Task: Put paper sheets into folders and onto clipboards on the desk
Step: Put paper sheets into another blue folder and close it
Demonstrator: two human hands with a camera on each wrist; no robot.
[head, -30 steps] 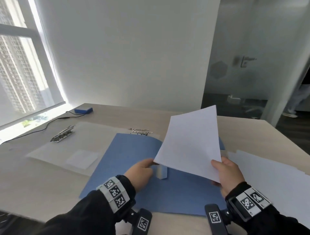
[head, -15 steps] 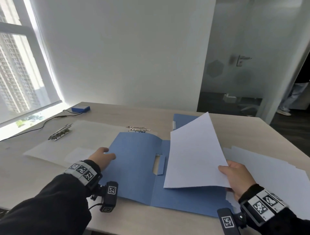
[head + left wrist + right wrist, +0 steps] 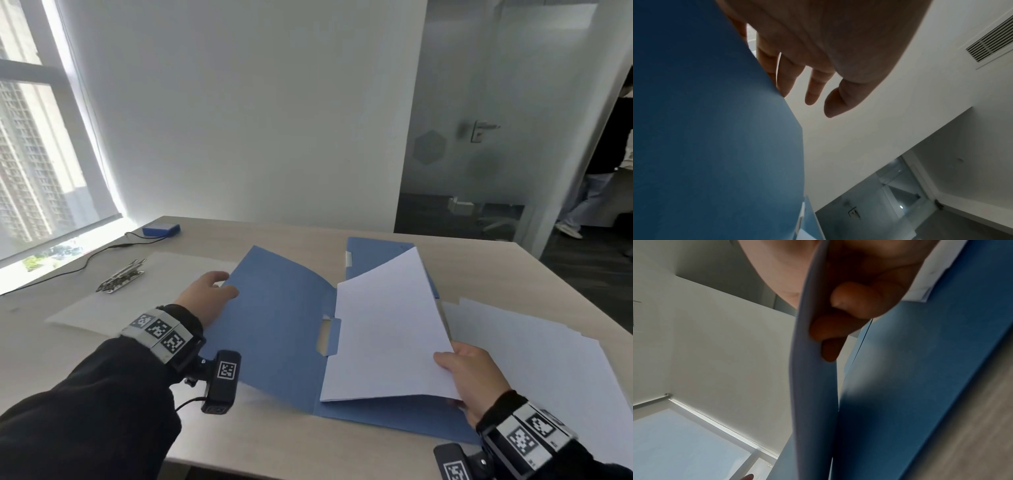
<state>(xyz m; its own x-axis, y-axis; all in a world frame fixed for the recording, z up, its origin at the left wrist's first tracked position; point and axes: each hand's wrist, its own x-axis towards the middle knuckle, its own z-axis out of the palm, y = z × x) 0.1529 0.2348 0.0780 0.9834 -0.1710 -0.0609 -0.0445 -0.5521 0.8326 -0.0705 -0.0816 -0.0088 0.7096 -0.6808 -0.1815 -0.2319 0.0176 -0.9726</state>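
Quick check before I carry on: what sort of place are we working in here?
Most likely an office or meeting room. A pale desk holds a blue folder and loose paper sheets, a frosted glass door with a lever handle stands behind, and a big window looks onto high-rise blocks.

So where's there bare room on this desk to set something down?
Bare desk shows at the near-left corner, before the clear clipboard, and along the far edge between the blue box and the second folder. The middle and right are crowded: open folder, loose sheets.
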